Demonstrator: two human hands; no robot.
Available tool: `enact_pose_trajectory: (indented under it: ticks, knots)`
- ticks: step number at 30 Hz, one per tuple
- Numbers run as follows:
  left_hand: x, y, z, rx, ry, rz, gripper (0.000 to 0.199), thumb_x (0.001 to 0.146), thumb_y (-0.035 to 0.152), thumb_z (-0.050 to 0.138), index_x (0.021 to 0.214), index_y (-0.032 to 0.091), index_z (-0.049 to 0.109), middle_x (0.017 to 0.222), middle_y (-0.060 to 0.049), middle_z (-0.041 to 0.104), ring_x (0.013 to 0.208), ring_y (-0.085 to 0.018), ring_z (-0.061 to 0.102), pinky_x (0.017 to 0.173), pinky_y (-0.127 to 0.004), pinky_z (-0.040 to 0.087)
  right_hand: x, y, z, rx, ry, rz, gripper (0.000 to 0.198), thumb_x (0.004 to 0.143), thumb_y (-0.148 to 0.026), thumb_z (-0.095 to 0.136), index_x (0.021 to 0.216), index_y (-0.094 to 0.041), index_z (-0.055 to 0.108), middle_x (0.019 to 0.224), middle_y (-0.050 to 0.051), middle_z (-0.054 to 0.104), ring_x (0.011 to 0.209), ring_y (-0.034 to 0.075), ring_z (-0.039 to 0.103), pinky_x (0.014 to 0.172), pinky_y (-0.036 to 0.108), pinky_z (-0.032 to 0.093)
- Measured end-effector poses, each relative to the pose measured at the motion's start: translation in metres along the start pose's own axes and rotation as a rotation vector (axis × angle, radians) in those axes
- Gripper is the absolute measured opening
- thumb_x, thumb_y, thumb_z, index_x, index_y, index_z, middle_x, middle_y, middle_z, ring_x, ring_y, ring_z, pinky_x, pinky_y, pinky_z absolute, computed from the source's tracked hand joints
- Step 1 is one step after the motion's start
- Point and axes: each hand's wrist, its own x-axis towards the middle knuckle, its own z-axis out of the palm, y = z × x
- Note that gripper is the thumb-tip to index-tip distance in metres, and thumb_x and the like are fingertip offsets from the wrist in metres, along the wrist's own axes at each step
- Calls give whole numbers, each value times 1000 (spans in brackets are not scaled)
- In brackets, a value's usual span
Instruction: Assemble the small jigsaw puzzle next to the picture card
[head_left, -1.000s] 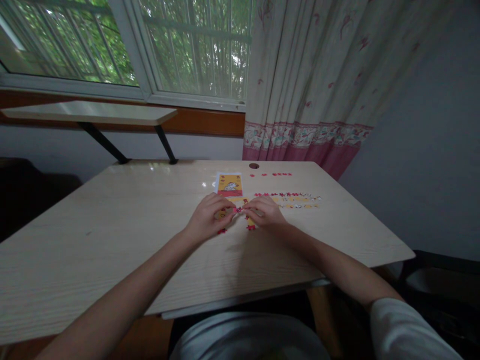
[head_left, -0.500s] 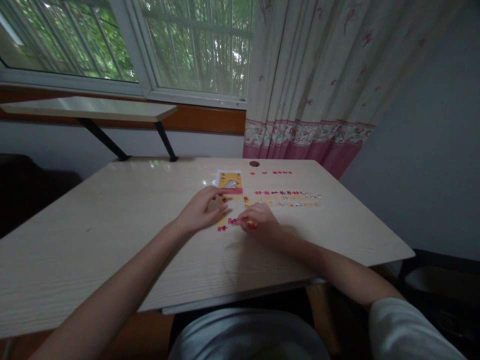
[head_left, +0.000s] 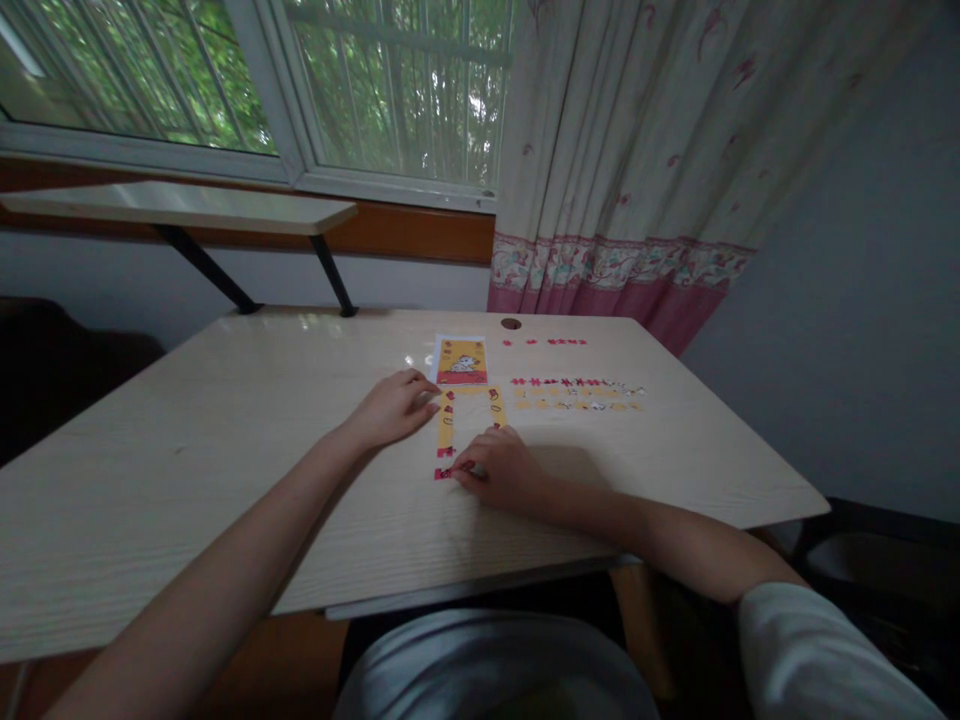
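A partly joined jigsaw puzzle border (head_left: 446,430), yellow with red at its lower left, lies on the table in front of me. My right hand (head_left: 502,468) pinches a red jigsaw puzzle piece (head_left: 441,474) just below the border's lower left corner, with a small gap showing between them. Part of the border's right side is hidden behind this hand. My left hand (head_left: 394,408) rests at the upper left of the border, thumb and fingers apart, fingertips by its edge. Behind the border lies a picture card (head_left: 463,362) showing a white animal on yellow and red.
Rows of loose puzzle pieces (head_left: 577,394) lie to the right, with several red pieces (head_left: 566,342) farther back. A round hole (head_left: 511,324) is in the table (head_left: 300,520) near its back edge. A raised shelf (head_left: 225,205) stands at the back left.
My right hand has moved left and toward me with the red puzzle piece, to below the border's lower left corner. My left hand has drawn slightly left, uncovering the border's left side.
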Motion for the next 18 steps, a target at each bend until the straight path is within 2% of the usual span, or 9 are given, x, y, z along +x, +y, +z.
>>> enact_pose_trajectory:
  ticks: [5, 12, 18]
  knots:
    - [0, -1, 0, 19, -25, 5, 35, 89, 39, 48, 107, 15, 66, 105, -12, 62, 97, -24, 59, 88, -40, 48, -1, 0, -1, -9, 5, -13, 12, 84, -29, 65, 87, -22, 74, 90, 2, 73, 88, 19, 60, 82, 33, 39]
    - [0, 0, -1, 19, -32, 6, 34, 89, 38, 48, 107, 16, 66, 105, -12, 62, 97, -24, 59, 87, -39, 48, -5, 4, 2, -88, 40, -239, 18, 88, -30, 59, 94, -22, 75, 86, 3, 72, 85, 18, 57, 84, 34, 38]
    - [0, -1, 0, 21, -33, 18, 33, 89, 37, 47, 106, 16, 66, 105, -12, 63, 96, -24, 59, 86, -40, 48, -6, 5, 5, -90, 56, -250, 19, 89, -29, 58, 94, -21, 75, 84, 3, 72, 84, 18, 56, 83, 34, 38]
